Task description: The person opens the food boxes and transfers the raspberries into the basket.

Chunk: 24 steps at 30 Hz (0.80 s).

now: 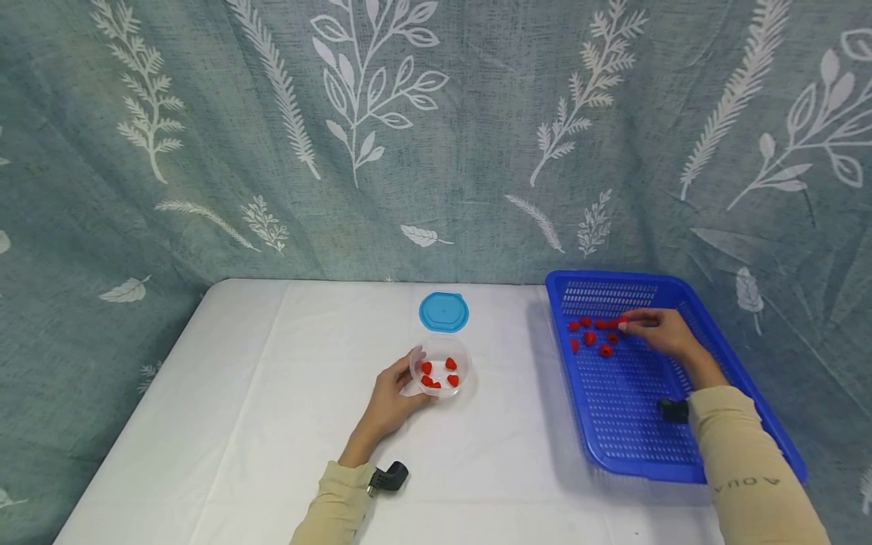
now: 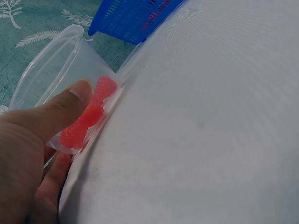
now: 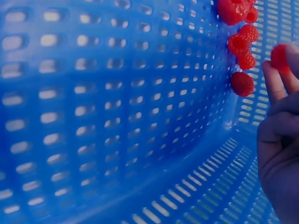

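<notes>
At the right of the frame, in the blue basket [image 1: 633, 424], a raspberry [image 3: 279, 57] is being pinched by the right hand [image 1: 664, 331]. It looks soft and light, easily squashed, so its sides should be held gently. The clear tub [image 1: 441, 369] is being gripped by the left hand [image 1: 388, 405].

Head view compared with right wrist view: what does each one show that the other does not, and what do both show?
Only the head view shows the left hand holding the clear plastic container with raspberries inside, the blue lid behind it, the white table and the leaf-patterned curtain.

Only the right wrist view shows, close up, a raspberry pinched at the fingertips and the slotted wall of the basket.

Both show the right hand, the blue basket and the loose raspberries lying in it.
</notes>
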Each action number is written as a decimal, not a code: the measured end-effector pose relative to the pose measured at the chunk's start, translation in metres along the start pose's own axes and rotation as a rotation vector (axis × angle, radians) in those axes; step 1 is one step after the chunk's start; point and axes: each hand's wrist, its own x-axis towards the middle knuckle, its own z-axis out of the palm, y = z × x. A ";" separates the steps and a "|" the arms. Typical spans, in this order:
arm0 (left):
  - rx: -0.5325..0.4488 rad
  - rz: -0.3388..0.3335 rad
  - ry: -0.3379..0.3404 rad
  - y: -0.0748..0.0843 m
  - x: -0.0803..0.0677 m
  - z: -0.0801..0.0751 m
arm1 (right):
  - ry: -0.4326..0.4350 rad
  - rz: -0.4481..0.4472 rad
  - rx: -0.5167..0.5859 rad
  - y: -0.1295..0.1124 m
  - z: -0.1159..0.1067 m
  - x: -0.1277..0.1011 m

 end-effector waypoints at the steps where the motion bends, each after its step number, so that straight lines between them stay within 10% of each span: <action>1: 0.001 0.001 0.002 0.000 0.000 0.000 | -0.023 0.013 -0.003 0.001 0.000 0.000; 11: 0.000 -0.007 0.009 0.000 0.000 0.001 | -0.179 0.048 -0.079 0.010 -0.004 -0.003; 24: 0.028 -0.038 0.024 0.011 0.000 0.004 | -0.167 0.030 -0.087 0.010 0.000 -0.004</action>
